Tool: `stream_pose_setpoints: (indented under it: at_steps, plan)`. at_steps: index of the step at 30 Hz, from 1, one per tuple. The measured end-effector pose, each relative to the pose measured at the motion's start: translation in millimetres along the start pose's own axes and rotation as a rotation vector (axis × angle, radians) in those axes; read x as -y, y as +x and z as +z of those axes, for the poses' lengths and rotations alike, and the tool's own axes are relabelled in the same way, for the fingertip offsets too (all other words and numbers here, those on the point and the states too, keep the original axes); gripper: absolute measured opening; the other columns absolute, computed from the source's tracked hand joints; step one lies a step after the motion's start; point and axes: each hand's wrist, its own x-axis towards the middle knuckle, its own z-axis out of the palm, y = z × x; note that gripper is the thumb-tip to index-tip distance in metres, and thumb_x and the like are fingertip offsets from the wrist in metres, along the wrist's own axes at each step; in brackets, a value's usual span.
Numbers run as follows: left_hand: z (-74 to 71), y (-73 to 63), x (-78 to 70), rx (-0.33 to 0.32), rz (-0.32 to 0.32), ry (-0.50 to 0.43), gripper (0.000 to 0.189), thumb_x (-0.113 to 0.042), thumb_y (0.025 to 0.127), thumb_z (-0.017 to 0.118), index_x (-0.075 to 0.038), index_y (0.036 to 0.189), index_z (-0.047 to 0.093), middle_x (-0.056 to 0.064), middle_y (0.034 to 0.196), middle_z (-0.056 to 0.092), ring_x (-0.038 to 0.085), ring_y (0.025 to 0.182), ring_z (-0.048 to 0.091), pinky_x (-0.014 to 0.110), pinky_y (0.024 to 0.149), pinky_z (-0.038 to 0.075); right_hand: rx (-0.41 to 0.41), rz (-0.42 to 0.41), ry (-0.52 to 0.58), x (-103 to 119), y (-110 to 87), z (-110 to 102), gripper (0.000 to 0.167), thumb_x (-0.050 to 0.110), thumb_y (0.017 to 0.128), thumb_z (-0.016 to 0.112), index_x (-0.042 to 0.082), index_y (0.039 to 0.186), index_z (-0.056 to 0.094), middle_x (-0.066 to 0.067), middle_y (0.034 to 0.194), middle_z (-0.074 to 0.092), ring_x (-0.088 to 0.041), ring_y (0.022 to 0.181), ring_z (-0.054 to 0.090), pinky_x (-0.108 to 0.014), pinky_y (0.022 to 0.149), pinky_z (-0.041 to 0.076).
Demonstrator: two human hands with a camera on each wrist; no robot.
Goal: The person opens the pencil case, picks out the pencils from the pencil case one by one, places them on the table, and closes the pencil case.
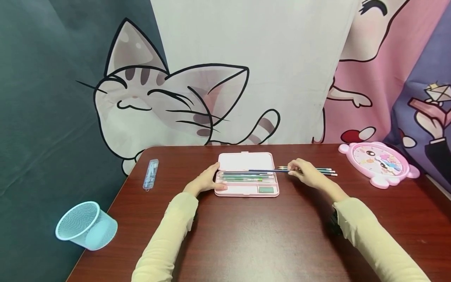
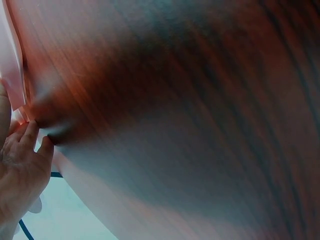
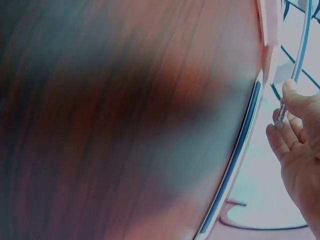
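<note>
A smooth pink pencil case (image 1: 243,190) is lying open at the centre of the frame, its flat rectangular lid lying back from a tray where slim pencils (image 1: 243,178) are sharing space with a green block-shaped eraser (image 1: 266,190). Glossy red-brown grain is running across the table (image 1: 264,239). A left hand (image 1: 203,182) is resting against the case's left end, fingers spreading fairly straight along the edge, thumb lying over the tray's lower left. Right of centre, a right hand (image 1: 305,173) is pinching a slender blue pencil (image 1: 267,170) between thumb and fingertips, its shaft reaching over the case; the right wrist view is showing its silvery band and pale end. The hand is partly hiding loose pencils (image 1: 327,171) on the tabletop. A pink eared clock (image 1: 378,160) is sitting at right, a narrow clear-blue box (image 1: 151,175) at left, a light-blue mesh holder (image 1: 100,231) at lower left. A cat-printed cloth (image 1: 148,86) is hanging behind.
</note>
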Motion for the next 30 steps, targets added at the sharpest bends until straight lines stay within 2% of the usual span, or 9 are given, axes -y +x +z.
stream_pose_setpoints:
  at_steps: [12,22,30]
  plan:
    - [0.1,0.0,-0.5,-0.003,0.0,-0.006,0.099,-0.037,0.073,0.075,-0.001,0.145,0.017,0.015,0.152,0.019,0.026,0.141,0.019,0.04,0.114,0.019,-0.008,-0.009,-0.086,-26,-30.3,-25,0.019,-0.006,0.07,0.071,0.005,0.078,0.057,0.0,0.069,0.049,-0.01,0.065,0.046,-0.023,0.056,0.039]
    - [-1.2,1.4,-1.8,-0.003,0.014,0.007,0.099,-0.035,0.073,0.076,0.0,0.145,0.017,0.017,0.151,0.019,0.027,0.14,0.019,0.039,0.114,0.019,-0.038,0.008,-0.139,-48,-55.3,-48,0.024,-0.008,0.065,0.072,0.006,0.076,0.056,0.002,0.067,0.046,-0.003,0.063,0.041,-0.018,0.055,0.035]
    - [-0.2,-0.1,-2.1,-0.011,0.028,0.006,0.098,-0.033,0.073,0.076,0.003,0.144,0.018,0.02,0.15,0.02,0.029,0.14,0.02,0.041,0.114,0.02,-0.022,0.047,-0.157,-57,-68.2,-52,0.024,-0.01,0.065,0.072,0.005,0.074,0.055,0.002,0.065,0.045,0.0,0.062,0.038,-0.021,0.052,0.033]
